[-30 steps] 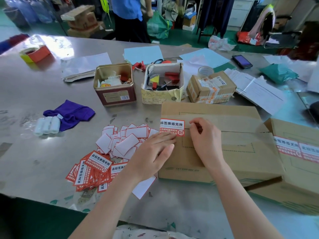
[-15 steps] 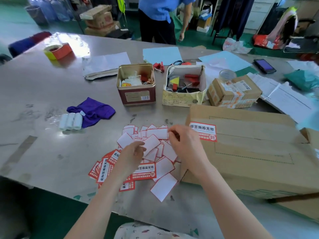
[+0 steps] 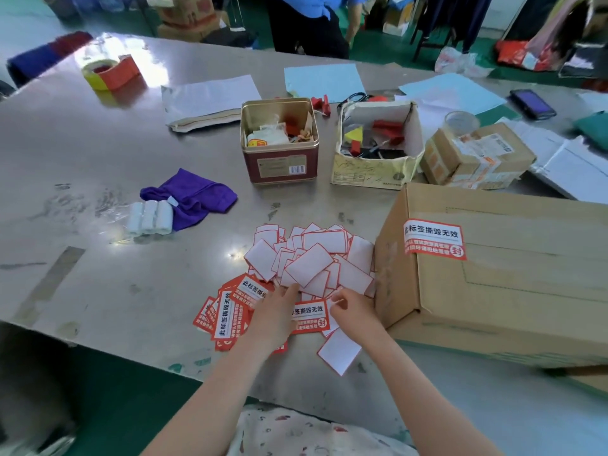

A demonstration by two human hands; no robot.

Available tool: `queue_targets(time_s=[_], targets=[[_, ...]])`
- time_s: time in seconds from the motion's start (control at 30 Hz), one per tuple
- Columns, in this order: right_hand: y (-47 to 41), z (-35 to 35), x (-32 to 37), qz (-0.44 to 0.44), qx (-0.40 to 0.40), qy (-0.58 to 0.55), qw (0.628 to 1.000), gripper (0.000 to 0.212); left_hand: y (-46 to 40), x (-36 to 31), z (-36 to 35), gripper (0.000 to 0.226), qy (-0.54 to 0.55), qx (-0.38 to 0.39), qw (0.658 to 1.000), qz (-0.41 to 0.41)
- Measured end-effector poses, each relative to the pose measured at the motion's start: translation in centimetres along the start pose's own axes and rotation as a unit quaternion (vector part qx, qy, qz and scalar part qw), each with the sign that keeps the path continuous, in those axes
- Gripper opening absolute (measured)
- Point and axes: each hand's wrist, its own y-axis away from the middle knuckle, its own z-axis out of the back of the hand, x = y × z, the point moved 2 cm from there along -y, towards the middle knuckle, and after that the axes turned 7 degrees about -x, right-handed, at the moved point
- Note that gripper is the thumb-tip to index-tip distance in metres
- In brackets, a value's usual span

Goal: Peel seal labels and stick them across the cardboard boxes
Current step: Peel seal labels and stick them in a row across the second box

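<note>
While both hands work the near pile, the left hand point(image 3: 273, 315) lies flat with straight fingers on the red seal labels point(image 3: 230, 315), seemingly pinning them, and the right hand point(image 3: 353, 307) curls its fingertips onto one label point(image 3: 307, 315), probably to lift it for peeling. Beyond lie white spent backings point(image 3: 309, 260), likely dropped where peeled. To the right on the table point(image 3: 98, 258), the cardboard box point(image 3: 513, 278) already carries one seal point(image 3: 434, 240) across its flap seam.

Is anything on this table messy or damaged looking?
The white backing papers lie in a loose, overlapping heap beside the big cardboard box. The yellowish open box has crumpled, torn-looking walls. The seal label sits slightly tilted.
</note>
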Motion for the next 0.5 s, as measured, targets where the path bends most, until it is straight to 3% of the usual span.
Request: queue_targets(time_s=[0.27, 0.4, 0.5], targets=[[-0.1, -2.0, -1.8, -0.049, -0.008, -0.074, 0.996, 0.025, -0.2, 0.6, -0.7, 0.042, 0.058, -0.051, 0.997, -0.026], [-0.2, -1.7, -1.7, -0.034, -0.02, -0.1, 0.994, 0.014, -0.5, 0.6, 0.7, 0.025, 0.155, -0.026, 0.988, 0.004], [-0.3, -0.5, -1.2, -0.033, -0.038, -0.2, 0.979, 0.011, -0.5, 0.7, 2.2, 0.022, 0.257, 0.027, 0.965, 0.037]])
